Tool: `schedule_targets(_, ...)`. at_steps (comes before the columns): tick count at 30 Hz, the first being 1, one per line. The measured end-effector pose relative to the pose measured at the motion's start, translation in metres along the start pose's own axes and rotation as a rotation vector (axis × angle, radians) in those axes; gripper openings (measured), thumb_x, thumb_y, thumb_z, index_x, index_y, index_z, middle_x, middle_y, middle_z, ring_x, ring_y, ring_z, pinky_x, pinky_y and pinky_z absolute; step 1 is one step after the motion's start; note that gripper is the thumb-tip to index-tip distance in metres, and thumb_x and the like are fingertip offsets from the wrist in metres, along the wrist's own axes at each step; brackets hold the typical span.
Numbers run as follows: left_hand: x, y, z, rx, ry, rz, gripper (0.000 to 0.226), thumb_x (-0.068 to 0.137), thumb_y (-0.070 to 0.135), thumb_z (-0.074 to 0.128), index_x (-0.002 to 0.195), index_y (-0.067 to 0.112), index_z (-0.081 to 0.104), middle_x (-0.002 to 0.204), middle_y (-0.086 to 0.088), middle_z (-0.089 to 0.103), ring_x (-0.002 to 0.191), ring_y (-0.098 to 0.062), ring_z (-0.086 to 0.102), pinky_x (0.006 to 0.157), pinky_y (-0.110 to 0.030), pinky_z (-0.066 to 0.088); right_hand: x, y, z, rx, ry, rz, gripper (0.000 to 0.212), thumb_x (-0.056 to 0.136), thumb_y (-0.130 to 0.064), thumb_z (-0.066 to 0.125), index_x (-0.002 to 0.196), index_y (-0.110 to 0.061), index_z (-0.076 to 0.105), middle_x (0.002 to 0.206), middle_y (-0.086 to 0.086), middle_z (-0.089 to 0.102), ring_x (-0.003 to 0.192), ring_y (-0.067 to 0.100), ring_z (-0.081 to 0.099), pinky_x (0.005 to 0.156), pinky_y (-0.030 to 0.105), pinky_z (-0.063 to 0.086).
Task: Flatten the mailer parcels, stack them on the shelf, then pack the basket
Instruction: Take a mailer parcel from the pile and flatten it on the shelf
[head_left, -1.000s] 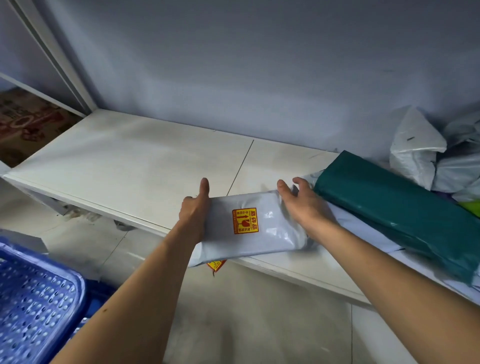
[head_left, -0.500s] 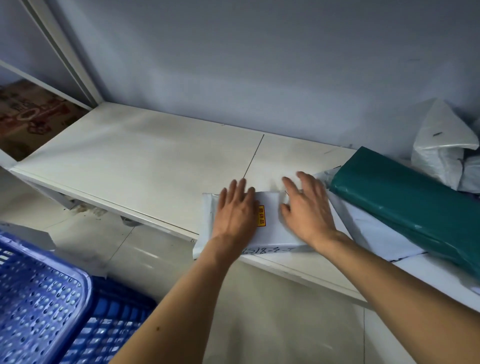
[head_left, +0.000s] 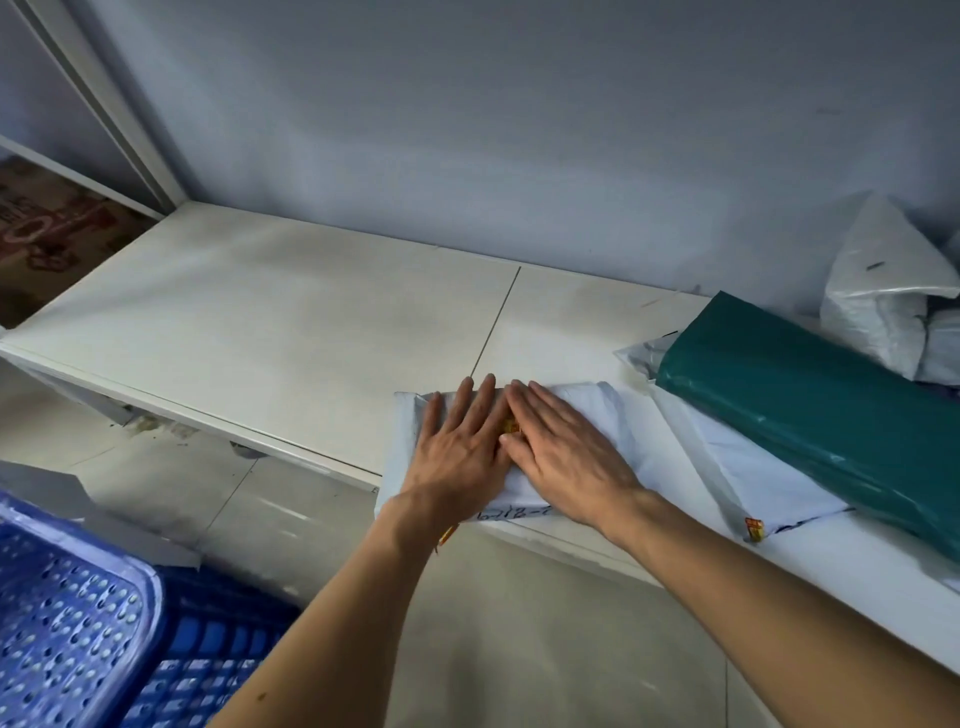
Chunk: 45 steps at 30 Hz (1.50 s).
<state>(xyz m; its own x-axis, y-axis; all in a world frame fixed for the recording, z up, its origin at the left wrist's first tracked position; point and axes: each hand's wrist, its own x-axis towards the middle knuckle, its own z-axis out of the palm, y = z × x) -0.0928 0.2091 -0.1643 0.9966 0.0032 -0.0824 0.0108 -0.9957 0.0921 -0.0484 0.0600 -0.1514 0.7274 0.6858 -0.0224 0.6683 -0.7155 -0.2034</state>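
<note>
Pressing both flat, open hands, your left hand (head_left: 460, 447) touching your right hand (head_left: 563, 454), on the white mailer (head_left: 618, 415) at the shelf (head_left: 260, 322) edge, green parcel (head_left: 810, 415) lying right of them, gripping nothing.

Changes since the earlier views:

- White mailer parcel (head_left: 613, 415): a second ago gripped at both ends and carried above the shelf (head_left: 260, 322) edge; now lying flat on the shelf's front edge, its near end overhanging.
- Left hand (head_left: 460, 447): from an end grip to palm down on the parcel, fingers straight.
- Right hand (head_left: 566, 452): likewise flat; half a second ago apart from the left, now touching it, thumbs meeting.
- Yellow label (head_left: 510, 427): formerly fully exposed, now nearly covered between the hands.
</note>
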Motion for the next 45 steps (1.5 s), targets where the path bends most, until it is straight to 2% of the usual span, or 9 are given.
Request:
schedule_targets(4, -0.008, -0.006, 0.006, -0.014, 0.122, 0.016, 0.087, 0.089, 0.058, -0.023, 0.156, 0.015, 0.012, 0.163, -0.004, 0.006, 0.151, -0.022, 0.003, 0.122, -0.041, 0.004, -0.005, 0.009, -0.001, -0.077, -0.046, 0.032, 0.074, 0.092, -0.062, -0.001, 0.155, -0.024, -0.004, 0.162, -0.006, -0.013, 0.147, 0.007, -0.015, 0.121, 0.033, -0.007)
schedule_targets(13, -0.014, -0.001, 0.007, -0.120, 0.156, -0.329, 0.072, 0.094, 0.051, 0.002, 0.156, 0.013, 0.004, 0.164, -0.005, -0.003, 0.150, -0.017, -0.006, 0.120, -0.032, -0.004, -0.015, 0.029, 0.002, -0.007, -0.006, 0.152, 0.070, 0.096, -0.053, -0.004, 0.155, -0.016, -0.004, 0.162, 0.000, -0.011, 0.148, 0.011, -0.016, 0.119, 0.030, -0.013)
schedule_targets(17, -0.010, -0.005, -0.001, -0.315, 0.155, -0.387, 0.062, 0.103, 0.044, 0.020, 0.155, 0.012, 0.011, 0.164, -0.007, -0.002, 0.151, -0.021, -0.003, 0.121, -0.035, 0.008, -0.013, 0.031, 0.005, 0.098, 0.029, 0.194, 0.067, 0.100, -0.048, 0.002, 0.155, -0.010, -0.001, 0.162, 0.003, -0.011, 0.148, 0.011, -0.014, 0.115, 0.024, -0.016)
schedule_targets(21, -0.010, -0.009, -0.009, -0.447, 0.153, -0.492, 0.067, 0.099, 0.051, 0.034, 0.155, 0.019, 0.014, 0.164, -0.004, 0.007, 0.143, -0.029, 0.028, 0.107, -0.041, 0.034, -0.014, 0.031, 0.003, 0.457, 0.033, 0.380, 0.062, 0.105, -0.040, 0.024, 0.156, -0.014, 0.000, 0.162, -0.002, -0.017, 0.149, 0.012, -0.002, 0.114, 0.021, 0.003)
schedule_targets(23, -0.011, -0.014, -0.012, -0.519, 0.144, -0.490, 0.070, 0.098, 0.052, 0.038, 0.154, 0.018, 0.014, 0.162, -0.002, 0.015, 0.141, -0.028, 0.034, 0.107, -0.039, 0.034, -0.012, 0.033, 0.004, 0.559, 0.026, 0.423, 0.064, 0.104, -0.040, 0.028, 0.156, -0.016, -0.001, 0.164, 0.000, -0.006, 0.149, 0.013, 0.008, 0.114, 0.023, 0.011)
schedule_targets(26, -0.016, -0.023, -0.014, -0.881, 0.145, -0.498, 0.074, 0.096, 0.052, 0.048, 0.156, 0.023, 0.015, 0.160, 0.004, 0.023, 0.143, -0.021, 0.031, 0.116, -0.037, 0.028, -0.011, 0.038, 0.006, 0.710, 0.050, 0.504, 0.066, 0.103, -0.043, 0.032, 0.156, -0.023, -0.002, 0.160, 0.002, 0.022, 0.146, 0.018, 0.024, 0.115, 0.028, 0.020)
schedule_targets(31, -0.024, -0.030, -0.009, -1.233, 0.083, -0.565, 0.074, 0.093, 0.059, 0.048, 0.154, 0.041, 0.010, 0.156, 0.013, 0.027, 0.135, -0.016, 0.039, 0.112, -0.032, 0.034, -0.013, 0.037, 0.005, 0.878, 0.108, 0.566, 0.063, 0.103, -0.044, 0.033, 0.156, -0.028, 0.003, 0.159, -0.003, 0.025, 0.144, 0.019, 0.029, 0.114, 0.030, 0.023)
schedule_targets(37, -0.022, -0.034, -0.005, -1.313, 0.068, -0.646, 0.068, 0.093, 0.064, 0.043, 0.152, 0.044, 0.016, 0.153, 0.011, 0.031, 0.130, -0.019, 0.045, 0.109, -0.041, 0.041, -0.012, 0.039, 0.006, 1.091, 0.215, 0.647, 0.048, 0.102, -0.039, 0.041, 0.149, -0.031, 0.033, 0.150, -0.012, 0.038, 0.134, 0.010, 0.038, 0.102, 0.021, 0.027)
schedule_targets(45, -0.014, -0.014, -0.023, -1.021, 0.166, -0.687, 0.068, 0.093, 0.060, 0.041, 0.150, 0.026, 0.028, 0.144, -0.007, 0.048, 0.126, -0.032, 0.049, 0.106, -0.044, 0.042, -0.009, 0.029, -0.003, 0.909, 0.258, 0.595, 0.042, 0.103, -0.038, 0.035, 0.142, -0.022, 0.040, 0.144, 0.002, 0.046, 0.133, 0.022, 0.042, 0.107, 0.031, 0.033)
